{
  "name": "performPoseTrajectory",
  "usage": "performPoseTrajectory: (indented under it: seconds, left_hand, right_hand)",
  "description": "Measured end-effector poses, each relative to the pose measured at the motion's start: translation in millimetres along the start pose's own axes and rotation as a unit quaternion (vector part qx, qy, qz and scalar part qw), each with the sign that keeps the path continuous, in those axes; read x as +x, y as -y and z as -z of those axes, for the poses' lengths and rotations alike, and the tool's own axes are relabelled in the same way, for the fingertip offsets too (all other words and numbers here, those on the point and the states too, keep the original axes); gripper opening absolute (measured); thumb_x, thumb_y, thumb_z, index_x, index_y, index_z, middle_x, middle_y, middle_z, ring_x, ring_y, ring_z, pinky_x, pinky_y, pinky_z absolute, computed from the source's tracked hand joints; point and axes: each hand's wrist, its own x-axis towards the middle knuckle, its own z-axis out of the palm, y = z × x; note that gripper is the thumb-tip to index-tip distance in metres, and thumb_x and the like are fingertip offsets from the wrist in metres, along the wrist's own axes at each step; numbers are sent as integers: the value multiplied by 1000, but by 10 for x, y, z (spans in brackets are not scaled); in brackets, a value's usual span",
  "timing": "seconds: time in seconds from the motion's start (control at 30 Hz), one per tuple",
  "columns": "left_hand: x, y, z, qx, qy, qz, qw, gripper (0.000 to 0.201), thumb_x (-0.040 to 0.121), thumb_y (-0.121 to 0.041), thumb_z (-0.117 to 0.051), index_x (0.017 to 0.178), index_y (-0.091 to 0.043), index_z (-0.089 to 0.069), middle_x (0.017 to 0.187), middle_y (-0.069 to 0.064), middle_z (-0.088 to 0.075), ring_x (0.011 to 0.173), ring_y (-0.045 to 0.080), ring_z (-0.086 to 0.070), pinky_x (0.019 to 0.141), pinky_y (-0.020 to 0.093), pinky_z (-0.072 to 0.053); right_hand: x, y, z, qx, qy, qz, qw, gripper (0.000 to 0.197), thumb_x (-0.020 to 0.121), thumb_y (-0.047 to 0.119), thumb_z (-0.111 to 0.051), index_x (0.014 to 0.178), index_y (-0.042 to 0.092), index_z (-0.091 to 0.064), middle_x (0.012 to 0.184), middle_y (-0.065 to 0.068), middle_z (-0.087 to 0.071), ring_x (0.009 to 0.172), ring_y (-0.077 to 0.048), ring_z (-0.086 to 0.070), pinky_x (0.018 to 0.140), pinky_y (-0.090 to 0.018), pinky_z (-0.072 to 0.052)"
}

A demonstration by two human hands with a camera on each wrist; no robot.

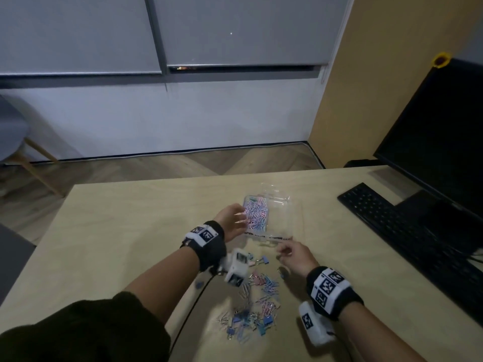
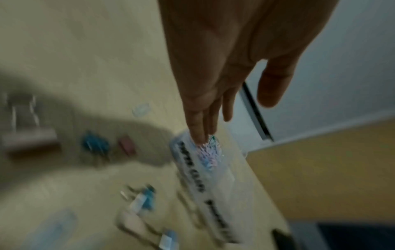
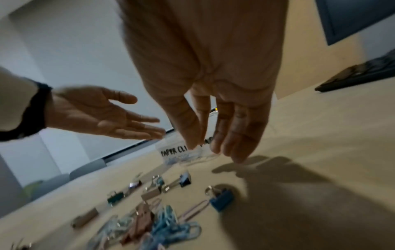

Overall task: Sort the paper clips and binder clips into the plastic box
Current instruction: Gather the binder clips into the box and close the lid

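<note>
A clear plastic box (image 1: pixel 295 218) lies open mid-table, and its left compartment holds a heap of pink and blue paper clips (image 1: pixel 255 214). The front wall carries a black label reading "PAPER CLI…" (image 3: pixel 175 151). My left hand (image 1: pixel 241 217) hovers at the box's left edge with flat, straight fingers (image 2: pixel 203 130) and holds nothing. Just in front of the box's near wall, my right hand (image 1: pixel 282 251) has its fingers (image 3: pixel 233 135) extended and empty. Loose paper clips and binder clips (image 1: pixel 257 304) lie scattered nearer me, among them a blue binder clip (image 3: pixel 221 201).
A black keyboard (image 1: pixel 407 231) and a dark monitor (image 1: pixel 439 142) stand along the right side of the wooden table (image 1: pixel 125 231). A grey chair (image 1: pixel 13 134) stands on the floor at far left. The table's far edge runs just behind the box.
</note>
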Motion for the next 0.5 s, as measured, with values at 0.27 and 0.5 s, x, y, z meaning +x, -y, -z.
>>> performPoseTrajectory:
  seconds: [0.27, 0.5]
  left_hand:
    - [-362, 532, 466, 564, -72, -89, 818, 24, 90, -4, -55, 112, -1, -62, 115, 12, -66, 78, 8, -62, 57, 7, -48]
    - [-536, 1004, 509, 721, 4, -152, 676, 31, 95, -8, -43, 124, -5, -54, 128, 11, -57, 118, 27, -54, 101, 32, -43]
  right_hand:
    - [40, -217, -217, -170, 16, -45, 984, 34, 70, -3, -64, 99, 13, -57, 108, -6, -53, 99, -22, -54, 83, -28, -48]
    - [-61, -240, -313, -150, -38, 4, 988, 20, 75, -6, -62, 80, 13, -56, 94, -6, -56, 87, -19, -53, 75, -25, -44]
